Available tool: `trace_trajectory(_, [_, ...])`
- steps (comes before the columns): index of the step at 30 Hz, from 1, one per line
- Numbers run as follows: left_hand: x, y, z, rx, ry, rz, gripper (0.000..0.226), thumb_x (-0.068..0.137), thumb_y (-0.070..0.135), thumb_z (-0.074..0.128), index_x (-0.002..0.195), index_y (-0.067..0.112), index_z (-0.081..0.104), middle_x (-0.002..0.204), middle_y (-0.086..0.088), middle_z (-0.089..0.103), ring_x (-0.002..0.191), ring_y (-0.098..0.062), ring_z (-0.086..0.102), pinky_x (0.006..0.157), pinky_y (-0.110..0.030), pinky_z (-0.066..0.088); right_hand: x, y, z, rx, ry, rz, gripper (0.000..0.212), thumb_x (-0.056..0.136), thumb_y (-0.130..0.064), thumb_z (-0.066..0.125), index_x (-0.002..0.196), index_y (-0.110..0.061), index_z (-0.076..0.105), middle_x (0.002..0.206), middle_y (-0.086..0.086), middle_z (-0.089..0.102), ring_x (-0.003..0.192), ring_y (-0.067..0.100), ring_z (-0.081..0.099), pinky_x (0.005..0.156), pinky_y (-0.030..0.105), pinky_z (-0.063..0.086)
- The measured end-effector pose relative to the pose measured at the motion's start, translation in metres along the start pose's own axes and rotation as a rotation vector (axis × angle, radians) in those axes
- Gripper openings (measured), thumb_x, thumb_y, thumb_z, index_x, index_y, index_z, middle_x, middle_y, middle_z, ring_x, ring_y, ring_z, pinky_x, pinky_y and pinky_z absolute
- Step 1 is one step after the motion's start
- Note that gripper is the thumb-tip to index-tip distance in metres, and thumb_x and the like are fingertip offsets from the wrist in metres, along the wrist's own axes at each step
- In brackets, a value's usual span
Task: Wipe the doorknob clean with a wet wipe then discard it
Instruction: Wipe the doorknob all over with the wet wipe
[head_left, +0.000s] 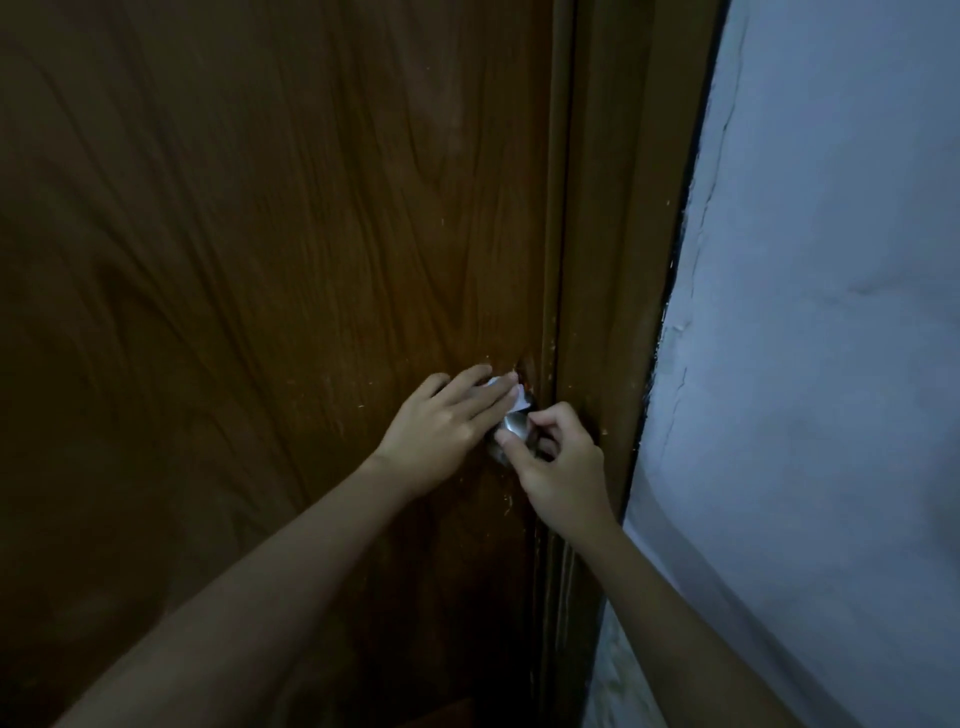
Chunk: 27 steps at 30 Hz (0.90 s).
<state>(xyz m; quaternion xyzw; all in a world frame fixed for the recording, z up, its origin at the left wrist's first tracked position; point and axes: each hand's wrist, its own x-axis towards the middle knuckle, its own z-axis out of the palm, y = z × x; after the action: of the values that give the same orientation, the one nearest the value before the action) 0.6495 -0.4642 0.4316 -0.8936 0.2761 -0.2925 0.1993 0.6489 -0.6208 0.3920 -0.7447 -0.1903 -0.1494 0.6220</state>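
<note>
A round metal doorknob (511, 425) sits near the right edge of a dark brown wooden door (260, 260). My left hand (441, 421) lies over the knob's upper left side with straight fingers, pressing a white wet wipe (506, 391) against it. Only a small part of the wipe shows past my fingertips. My right hand (558, 462) is at the knob's lower right, its fingers and thumb curled round the knob. Most of the knob is hidden by both hands.
The brown door frame (597, 260) runs down just right of the knob. A pale blue-white wall (831, 312) with cracked plaster fills the right side. The room is dim.
</note>
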Motion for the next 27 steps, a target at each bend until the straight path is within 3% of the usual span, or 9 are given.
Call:
trace_trajectory(4, [-0.017,-0.015,0.000,0.236,-0.146,0.048,0.075,0.073,0.031,0.056,0.141,0.018,0.027,0.151,-0.004,0.024,0.139,-0.024,0.020,0.100,-0.039,0.043,0.001,0.001,0.001,-0.012,0.006,-0.017,0.021,0.080,-0.018,0.069,0.092,-0.011,0.054,0.081,-0.013,0.058,0.074,-0.015,0.056,0.062,0.002,0.044])
trace_trajectory(6, [-0.017,-0.012,0.002,0.305,-0.200,0.068,0.080,0.082,0.033,0.047,0.144,0.017,-0.001,0.151,-0.007,-0.012,0.139,-0.028,-0.012,0.111,-0.045,0.027,0.002,0.003,0.002,-0.015,0.005,-0.021,0.022,0.079,-0.017,0.069,0.092,-0.010,0.053,0.081,-0.012,0.058,0.074,-0.013,0.057,0.062,0.003,0.045])
trace_trajectory(8, [-0.017,-0.005,0.004,0.308,-0.324,0.076,0.080,0.092,0.030,0.036,0.137,0.016,-0.027,0.138,-0.006,-0.042,0.127,-0.027,-0.038,0.116,-0.048,0.008,0.003,0.003,0.001,-0.015,-0.005,-0.014,0.023,0.079,-0.017,0.070,0.093,-0.009,0.053,0.081,-0.011,0.059,0.075,-0.013,0.057,0.061,0.004,0.046])
trace_trajectory(9, [-0.020,-0.003,0.005,0.307,-0.334,0.054,0.082,0.092,0.030,0.036,0.135,0.015,-0.033,0.135,-0.005,-0.047,0.126,-0.028,-0.040,0.116,-0.049,0.003,0.003,0.002,0.001,-0.011,-0.011,-0.004,0.024,0.078,-0.017,0.070,0.093,-0.009,0.052,0.082,-0.011,0.059,0.075,-0.014,0.057,0.060,0.003,0.045])
trace_trajectory(14, [-0.042,-0.007,0.012,0.414,-0.323,-0.071,0.104,0.080,0.050,0.048,0.139,0.013,-0.030,0.144,-0.012,-0.043,0.140,-0.027,-0.015,0.112,-0.049,-0.002,0.004,0.000,0.003,-0.050,0.015,-0.022,0.025,0.078,-0.017,0.070,0.091,-0.008,0.052,0.081,-0.009,0.058,0.072,-0.008,0.057,0.059,0.002,0.043])
trace_trajectory(18, [-0.031,0.007,0.014,0.420,-0.294,-0.077,0.092,0.088,0.045,0.041,0.138,0.016,-0.031,0.135,-0.010,-0.052,0.131,-0.033,-0.036,0.111,-0.053,-0.011,0.004,0.000,0.004,-0.042,0.002,-0.029,0.025,0.078,-0.014,0.070,0.092,-0.006,0.051,0.080,-0.011,0.057,0.072,-0.017,0.055,0.057,0.000,0.042])
trace_trajectory(20, [-0.028,0.015,0.017,0.364,-0.270,-0.175,0.098,0.084,0.046,0.045,0.139,0.013,-0.030,0.140,-0.011,-0.049,0.134,-0.034,-0.033,0.111,-0.051,-0.009,0.004,0.000,0.004,-0.045,0.009,-0.031,0.025,0.078,-0.015,0.071,0.092,-0.007,0.051,0.080,-0.011,0.057,0.073,-0.014,0.057,0.057,0.001,0.043])
trace_trajectory(23, [-0.043,0.026,0.025,0.365,-0.378,-0.238,0.104,0.085,0.046,0.046,0.132,0.009,-0.040,0.133,-0.014,-0.055,0.133,-0.035,-0.033,0.109,-0.052,-0.008,0.004,0.000,0.004,-0.060,0.016,-0.016,0.026,0.077,-0.021,0.071,0.091,-0.013,0.051,0.085,-0.006,0.059,0.079,-0.002,0.059,0.060,0.005,0.046])
trace_trajectory(27, [-0.043,0.019,0.026,0.378,-0.418,-0.209,0.100,0.090,0.042,0.041,0.124,0.012,-0.049,0.122,-0.011,-0.064,0.123,-0.032,-0.042,0.106,-0.054,-0.021,0.004,0.000,0.004,-0.055,0.013,-0.028,0.025,0.078,-0.017,0.071,0.090,-0.010,0.051,0.080,-0.010,0.058,0.072,-0.012,0.057,0.057,0.004,0.045])
